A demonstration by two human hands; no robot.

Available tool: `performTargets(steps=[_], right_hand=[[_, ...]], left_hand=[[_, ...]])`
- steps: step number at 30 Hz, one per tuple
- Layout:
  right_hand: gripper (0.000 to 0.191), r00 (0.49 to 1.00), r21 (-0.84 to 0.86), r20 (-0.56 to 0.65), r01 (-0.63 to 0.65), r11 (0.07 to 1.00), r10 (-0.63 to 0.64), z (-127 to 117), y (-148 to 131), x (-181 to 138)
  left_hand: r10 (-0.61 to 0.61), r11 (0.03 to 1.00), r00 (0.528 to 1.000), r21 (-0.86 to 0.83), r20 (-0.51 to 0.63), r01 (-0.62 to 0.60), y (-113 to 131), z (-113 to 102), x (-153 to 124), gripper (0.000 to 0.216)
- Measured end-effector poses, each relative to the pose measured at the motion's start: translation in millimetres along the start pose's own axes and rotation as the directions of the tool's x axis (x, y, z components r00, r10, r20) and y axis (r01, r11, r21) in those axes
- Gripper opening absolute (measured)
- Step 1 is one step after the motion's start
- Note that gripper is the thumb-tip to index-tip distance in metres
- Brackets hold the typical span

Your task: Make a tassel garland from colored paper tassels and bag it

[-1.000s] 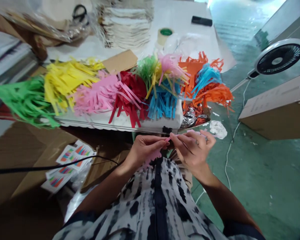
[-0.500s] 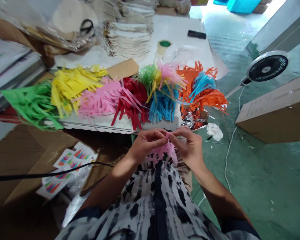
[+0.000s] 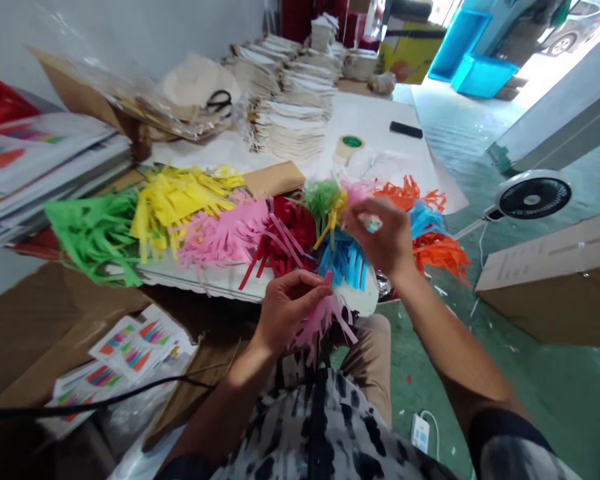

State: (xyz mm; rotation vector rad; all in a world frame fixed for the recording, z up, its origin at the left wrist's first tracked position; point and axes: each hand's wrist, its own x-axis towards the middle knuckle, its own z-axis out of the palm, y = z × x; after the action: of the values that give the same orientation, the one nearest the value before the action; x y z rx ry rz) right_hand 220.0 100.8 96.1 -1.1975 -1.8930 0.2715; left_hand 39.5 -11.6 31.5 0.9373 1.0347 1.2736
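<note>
My left hand [image 3: 293, 303] pinches the twisted top of a pink paper tassel [image 3: 320, 323], whose fringe hangs down over my lap. Raised over the table's right part, my right hand [image 3: 383, 233] has thumb and fingers curled together; what is between the fingertips, if anything, I cannot make out. Close by it lie small green [image 3: 323, 197], pink and yellow tassels, with a blue fringe [image 3: 347, 260] below. Farther left along the table edge are dark red [image 3: 290, 233], pink [image 3: 230, 230], yellow [image 3: 180, 200] and green fringed papers [image 3: 93, 233]. Orange fringe [image 3: 445, 257] shows beyond my right wrist.
Behind the fringes are a brown card [image 3: 275, 180], a tape roll [image 3: 350, 145], a black object [image 3: 406, 129], scissors [image 3: 219, 101] and paper stacks [image 3: 293, 127]. A fan [image 3: 534, 195] and cardboard box [image 3: 555, 280] stand right. A black cable [image 3: 130, 395] crosses lower left.
My right hand has left the pink tassel and moved up and forward over the table. My left hand keeps its pinch on the tassel. The head view has tilted up.
</note>
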Motion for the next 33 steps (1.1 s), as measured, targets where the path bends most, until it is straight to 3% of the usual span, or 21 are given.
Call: performTargets(steps=[2,4,7,10,13,15,18,22,26,30,33], right_hand=[[0.02,0.999,-0.238,-0.032,-0.019,0.971,0.011,15,30,61],[0.025,0.994,-0.384,-0.017,-0.106,0.917,0.108,29,61,113],[0.029,0.977,-0.484,0.095,-0.124,0.866,0.193,51,92,160],[0.029,0.936,-0.538,0.313,0.035,0.842,0.161,79,98,177],[0.027,0.84,-0.649,0.489,0.171,0.741,0.234,110,92,179],[0.028,0.807,-0.685,0.516,0.188,0.704,0.286,126,90,179],[0.031,0.802,-0.704,0.511,0.186,0.685,0.308,139,90,177],[0.027,0.821,-0.711,0.483,0.166,0.684,0.303,136,87,171],[0.034,0.867,-0.698,0.421,0.121,0.706,0.267,117,83,170],[0.025,0.963,-0.556,0.236,0.023,0.831,0.131,82,71,163],[0.022,0.995,-0.317,0.088,0.071,0.946,-0.045,51,46,134]], left_hand=[[0.008,0.999,1.0,0.033,-0.008,-0.007,2,-6,6,0.023],[-0.008,0.998,1.0,0.061,-0.013,0.009,0,-13,10,0.022],[-0.055,0.997,0.998,0.06,-0.03,0.057,-6,-22,15,0.023],[-0.1,0.994,0.994,0.033,-0.034,0.101,-13,-30,22,0.026],[-0.14,0.99,0.99,0.026,-0.019,0.141,-16,-36,30,0.023],[-0.146,0.989,0.989,0.011,-0.013,0.146,-15,-38,32,0.021],[-0.16,0.987,0.987,-0.026,-0.004,0.16,-11,-39,33,0.021],[-0.165,0.984,0.985,-0.082,-0.059,0.16,-5,-38,30,0.021],[-0.079,0.989,0.988,-0.131,-0.133,0.061,-4,-36,29,0.019],[-0.017,0.988,0.982,-0.156,-0.186,-0.012,-6,-36,26,0.021],[0.006,0.986,0.983,-0.164,-0.184,-0.037,-3,-32,21,0.021]])
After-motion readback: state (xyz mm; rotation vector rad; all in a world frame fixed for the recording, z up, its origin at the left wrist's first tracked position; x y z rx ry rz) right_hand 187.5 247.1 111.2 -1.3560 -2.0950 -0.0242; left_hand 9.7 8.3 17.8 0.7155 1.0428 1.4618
